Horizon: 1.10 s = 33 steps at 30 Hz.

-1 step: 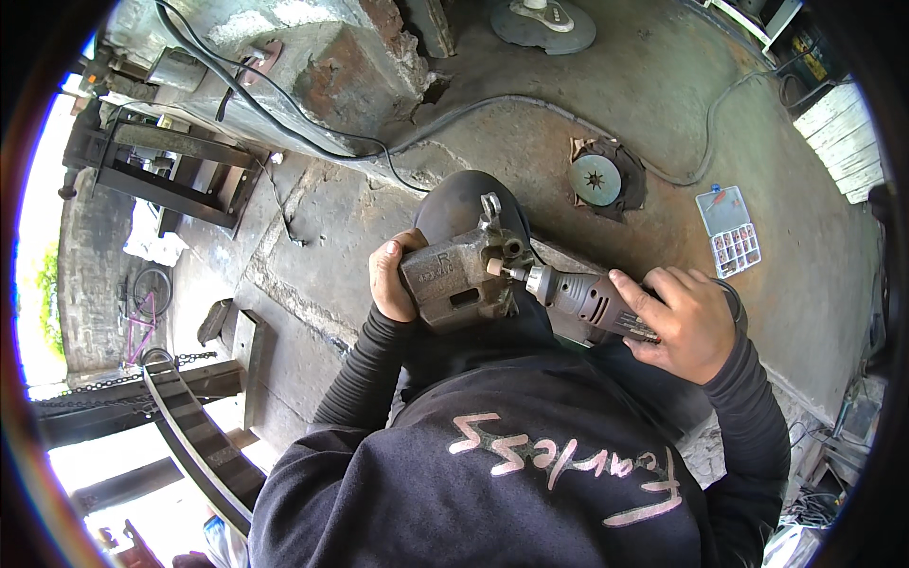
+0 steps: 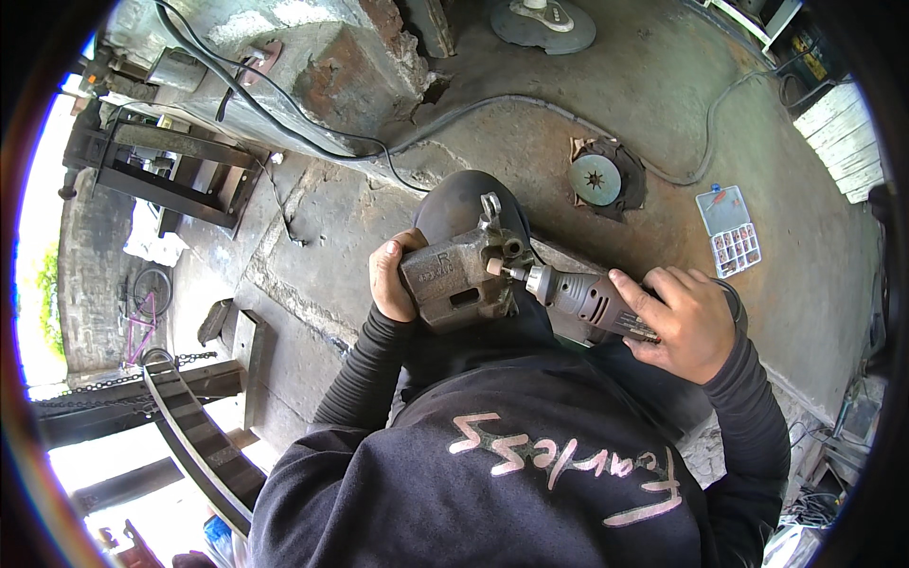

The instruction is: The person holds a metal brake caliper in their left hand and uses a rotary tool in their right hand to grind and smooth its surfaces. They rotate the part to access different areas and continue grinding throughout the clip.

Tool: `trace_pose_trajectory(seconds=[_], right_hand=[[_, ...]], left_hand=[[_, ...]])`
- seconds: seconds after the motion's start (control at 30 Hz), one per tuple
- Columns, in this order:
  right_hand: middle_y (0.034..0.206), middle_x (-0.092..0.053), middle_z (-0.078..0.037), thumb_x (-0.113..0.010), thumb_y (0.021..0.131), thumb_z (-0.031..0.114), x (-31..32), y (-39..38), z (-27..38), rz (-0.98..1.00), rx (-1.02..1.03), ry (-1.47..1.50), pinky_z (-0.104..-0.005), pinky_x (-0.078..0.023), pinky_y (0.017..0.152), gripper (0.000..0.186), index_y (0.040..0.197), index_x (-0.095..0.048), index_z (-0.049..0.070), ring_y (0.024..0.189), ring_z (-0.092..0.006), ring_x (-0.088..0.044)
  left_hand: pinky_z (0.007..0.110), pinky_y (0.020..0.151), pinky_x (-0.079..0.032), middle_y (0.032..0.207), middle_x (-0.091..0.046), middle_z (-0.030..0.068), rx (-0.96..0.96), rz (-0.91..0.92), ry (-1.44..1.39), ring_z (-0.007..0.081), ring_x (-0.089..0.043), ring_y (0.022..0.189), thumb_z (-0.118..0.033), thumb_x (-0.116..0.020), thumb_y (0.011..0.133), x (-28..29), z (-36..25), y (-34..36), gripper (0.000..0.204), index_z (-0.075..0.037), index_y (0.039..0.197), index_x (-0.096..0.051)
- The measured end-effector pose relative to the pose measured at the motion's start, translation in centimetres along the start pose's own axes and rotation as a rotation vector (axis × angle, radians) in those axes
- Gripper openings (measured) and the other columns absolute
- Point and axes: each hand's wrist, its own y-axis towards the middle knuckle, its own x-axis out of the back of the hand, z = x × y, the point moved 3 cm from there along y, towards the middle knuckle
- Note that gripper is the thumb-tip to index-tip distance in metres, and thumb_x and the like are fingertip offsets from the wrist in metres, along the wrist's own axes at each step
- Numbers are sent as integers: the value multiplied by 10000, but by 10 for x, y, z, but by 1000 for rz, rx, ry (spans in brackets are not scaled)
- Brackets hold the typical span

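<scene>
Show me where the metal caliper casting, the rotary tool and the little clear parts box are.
metal caliper casting [image 2: 453,282]: head view, on its flat grey side face.
rotary tool [image 2: 585,301]: head view, on the grey body ahead of the right hand.
clear parts box [image 2: 729,231]: head view, on the middle of the box, lying on the floor.

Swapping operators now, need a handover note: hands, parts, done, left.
Left hand: gripping the grey cast metal part, held up over the lap.
Right hand: wrapped around the grey rotary tool, its small tip against the part's right side.
Nearby on the floor: a round disc and a clear compartment box.
Done: part and tool in contact.
Left: can't tell how much of the part has been worked.
</scene>
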Motion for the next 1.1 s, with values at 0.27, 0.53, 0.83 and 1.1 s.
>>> trace_pose_trajectory(seconds=[0.27,0.53,0.83,1.1], right_hand=[[953,-570,-93,-858,588,240,-1,-1,-1,16,1,0,-384,-468,720,875,1403,-564,113,822,-266,-605],[981,-586,-106,-852,615,250,-3,-2,-5,4,-18,-35,-385,-480,741,861,1415,-558,124,845,-268,-620],[980,-580,-106,-847,621,255,-4,0,-4,13,-7,-31,-384,-480,734,857,1415,-555,116,848,-265,-618],[977,-574,-103,-861,608,252,-5,0,-3,43,-15,-14,-387,-476,730,879,1418,-551,110,847,-261,-615]], left_hand=[[331,678,-406,740,-470,79,7,5,-3,181,-478,706,-441,-435,962,0,-1,0,537,31,720,-515],[329,677,-399,737,-467,78,4,-23,-19,185,-474,707,-436,-438,957,0,0,0,528,24,708,-505],[327,682,-399,737,-467,78,13,-2,-1,181,-470,706,-447,-438,957,0,-2,0,537,23,707,-504],[332,684,-406,739,-480,88,9,1,0,183,-475,701,-443,-431,955,1,0,0,543,36,717,-520]])
